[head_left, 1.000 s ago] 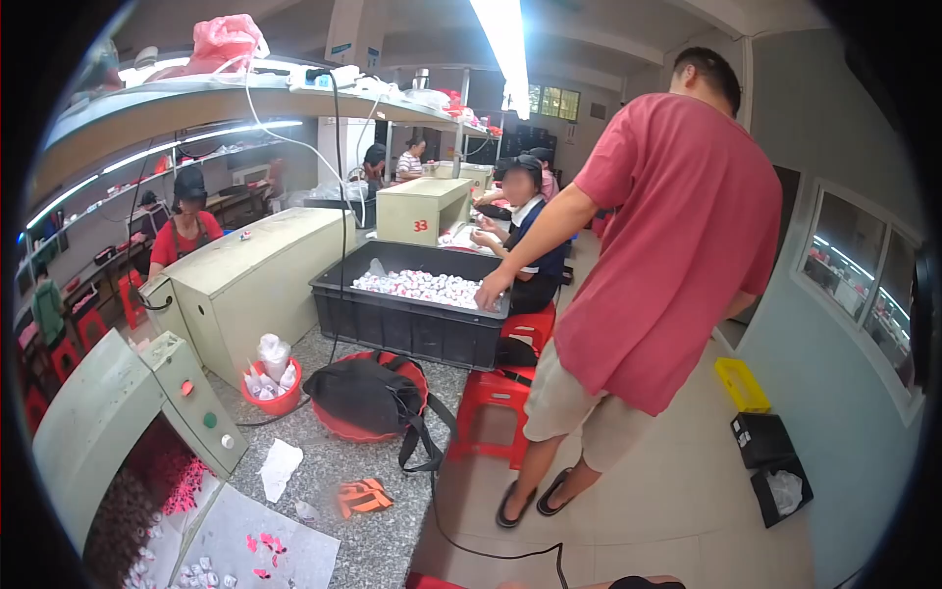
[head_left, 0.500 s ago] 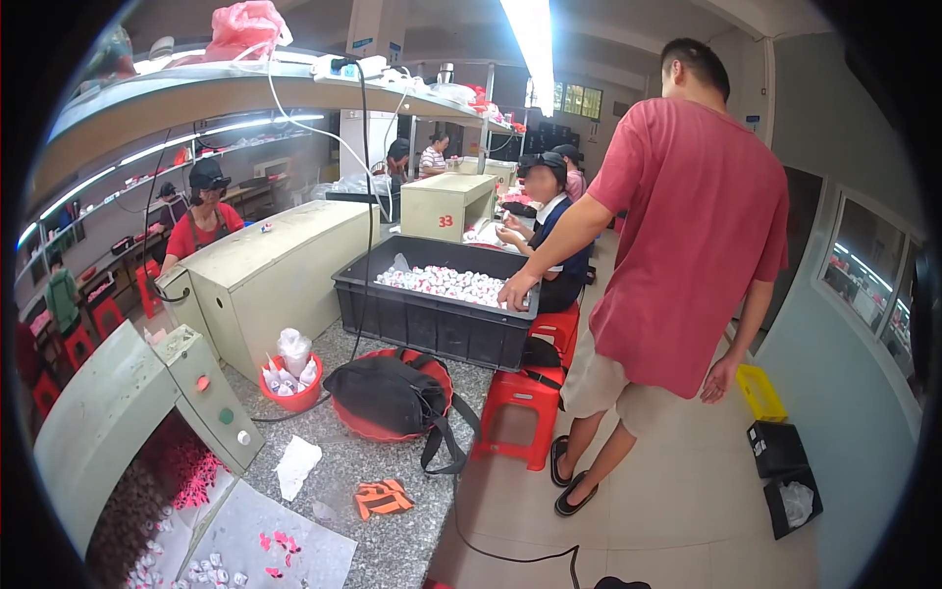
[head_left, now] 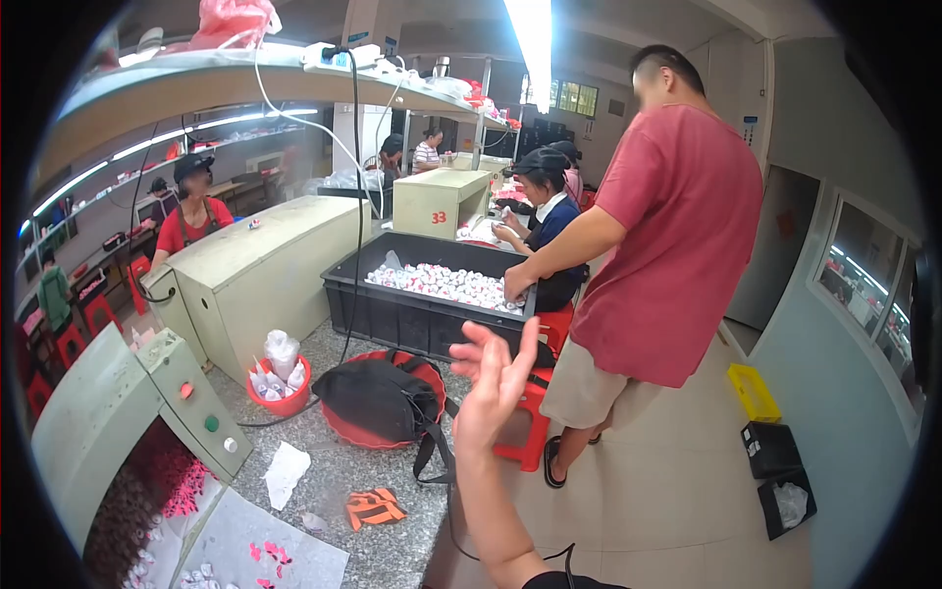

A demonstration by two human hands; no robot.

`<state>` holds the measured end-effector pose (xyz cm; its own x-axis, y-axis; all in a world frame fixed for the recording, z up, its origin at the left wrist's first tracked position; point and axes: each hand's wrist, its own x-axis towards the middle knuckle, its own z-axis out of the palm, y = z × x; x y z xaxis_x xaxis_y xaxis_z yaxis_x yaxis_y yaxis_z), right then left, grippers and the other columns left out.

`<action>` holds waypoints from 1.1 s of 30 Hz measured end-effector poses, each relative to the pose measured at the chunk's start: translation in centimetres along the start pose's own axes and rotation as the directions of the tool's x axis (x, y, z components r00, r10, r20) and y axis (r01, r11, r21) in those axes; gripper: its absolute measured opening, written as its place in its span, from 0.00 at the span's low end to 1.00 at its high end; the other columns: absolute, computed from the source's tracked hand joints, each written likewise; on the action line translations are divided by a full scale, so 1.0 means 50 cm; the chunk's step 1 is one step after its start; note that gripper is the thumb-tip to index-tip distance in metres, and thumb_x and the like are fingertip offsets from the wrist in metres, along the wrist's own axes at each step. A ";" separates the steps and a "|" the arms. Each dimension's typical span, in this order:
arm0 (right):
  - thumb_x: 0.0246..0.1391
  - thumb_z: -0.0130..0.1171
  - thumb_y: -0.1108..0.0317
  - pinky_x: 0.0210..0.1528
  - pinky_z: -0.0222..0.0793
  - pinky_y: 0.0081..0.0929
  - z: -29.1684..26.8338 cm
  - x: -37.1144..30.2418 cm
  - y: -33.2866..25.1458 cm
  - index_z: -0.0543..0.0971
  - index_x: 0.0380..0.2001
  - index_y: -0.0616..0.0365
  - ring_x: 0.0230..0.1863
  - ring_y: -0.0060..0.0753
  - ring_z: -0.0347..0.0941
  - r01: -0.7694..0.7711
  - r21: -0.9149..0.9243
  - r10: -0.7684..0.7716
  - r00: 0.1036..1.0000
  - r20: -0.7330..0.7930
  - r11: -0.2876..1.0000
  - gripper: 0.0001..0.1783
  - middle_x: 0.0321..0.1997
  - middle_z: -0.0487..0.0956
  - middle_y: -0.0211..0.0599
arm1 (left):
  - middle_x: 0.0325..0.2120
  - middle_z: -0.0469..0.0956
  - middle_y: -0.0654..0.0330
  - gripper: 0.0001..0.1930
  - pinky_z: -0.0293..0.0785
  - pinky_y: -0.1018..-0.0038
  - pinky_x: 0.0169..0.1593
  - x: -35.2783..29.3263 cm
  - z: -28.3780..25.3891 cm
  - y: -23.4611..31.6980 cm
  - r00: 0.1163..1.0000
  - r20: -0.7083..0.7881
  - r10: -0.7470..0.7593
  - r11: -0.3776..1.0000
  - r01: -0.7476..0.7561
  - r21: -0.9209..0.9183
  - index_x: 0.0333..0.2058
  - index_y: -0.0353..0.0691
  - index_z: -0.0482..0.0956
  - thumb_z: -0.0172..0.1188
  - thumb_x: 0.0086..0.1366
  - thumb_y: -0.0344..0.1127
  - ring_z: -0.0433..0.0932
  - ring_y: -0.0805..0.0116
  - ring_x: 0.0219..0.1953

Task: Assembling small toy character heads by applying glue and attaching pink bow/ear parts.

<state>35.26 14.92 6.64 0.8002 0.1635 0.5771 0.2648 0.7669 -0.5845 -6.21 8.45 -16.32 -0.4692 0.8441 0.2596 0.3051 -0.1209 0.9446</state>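
Observation:
My right hand (head_left: 488,398) is raised from the lower edge, fingers spread and holding nothing. In the picture it overlaps the edge of the speckled grey table (head_left: 388,555), but I see it touching nothing. Left of it a black bag (head_left: 368,398) with straps lies on a red basin (head_left: 339,432). Beyond stands a black plastic crate (head_left: 422,319) of small white and red pieces (head_left: 442,283). A person in a red T-shirt (head_left: 687,226) has a hand in its right end. My left hand is out of sight.
A red tub (head_left: 280,404) of white bottles, a white paper scrap (head_left: 287,475) and an orange-black cloth piece (head_left: 375,508) lie on the table. A beige machine (head_left: 108,412) with buttons stands left. Red stools (head_left: 520,432) stand right of the table. A cable hangs from the shelf (head_left: 285,83).
My right hand has come up into view from below. The standing person has shifted slightly left and turned the head, with one hand still in the crate. The view has shifted a little.

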 end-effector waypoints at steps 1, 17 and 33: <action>0.59 0.40 0.69 0.28 0.66 0.16 0.006 0.010 0.003 0.43 0.61 0.61 0.28 0.21 0.71 0.043 0.009 -0.043 0.999 0.017 0.999 0.30 0.37 0.75 0.42 | 0.39 0.73 0.47 0.14 0.68 0.71 0.48 -0.001 -0.002 0.011 0.999 -0.012 0.042 0.999 -0.042 0.001 0.43 0.24 0.69 0.54 0.58 0.24 0.72 0.61 0.41; 0.44 0.59 0.65 0.32 0.66 0.30 -0.068 -0.184 -0.004 0.74 0.27 0.57 0.28 0.36 0.72 0.183 -0.286 0.317 -0.174 0.932 0.941 0.09 0.25 0.74 0.36 | 0.37 0.73 0.49 0.16 0.68 0.71 0.45 -0.006 -0.001 0.006 1.000 -0.017 -0.024 0.999 0.025 0.024 0.43 0.27 0.69 0.55 0.57 0.28 0.72 0.62 0.39; 0.46 0.52 0.80 0.36 0.71 0.18 0.014 -0.066 -0.025 0.54 0.57 0.61 0.40 0.30 0.71 0.136 -0.120 -0.067 0.887 0.456 0.983 0.33 0.48 0.67 0.44 | 0.37 0.73 0.49 0.16 0.69 0.72 0.45 0.002 0.008 -0.006 0.998 -0.046 -0.053 0.998 0.052 -0.030 0.44 0.26 0.69 0.54 0.57 0.26 0.73 0.61 0.39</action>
<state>31.90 13.82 5.85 0.4465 0.3767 0.8117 0.4338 0.7022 -0.5645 -6.03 8.77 -16.64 -0.5223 0.8245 0.2179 0.2553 -0.0926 0.9624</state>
